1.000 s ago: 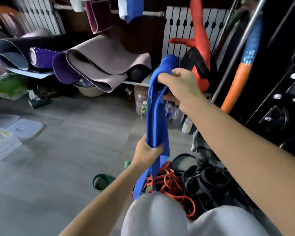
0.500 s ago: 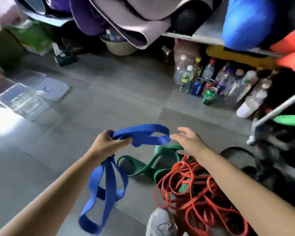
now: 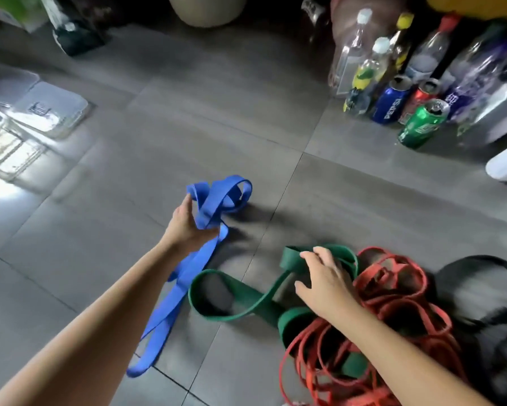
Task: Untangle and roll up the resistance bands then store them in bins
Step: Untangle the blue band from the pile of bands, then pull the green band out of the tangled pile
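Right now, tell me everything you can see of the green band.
The green band is a wide, flat, rubbery-looking strap lying on the grey tile floor, twisted into an open loop at one end. Its other end runs under the tangled orange bands. The right hand rests open on its upper fold.

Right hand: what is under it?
The right hand lies spread over a loop of the green band, next to the orange bands. The palm hides that stretch of band, so any knot or twist there cannot be seen.
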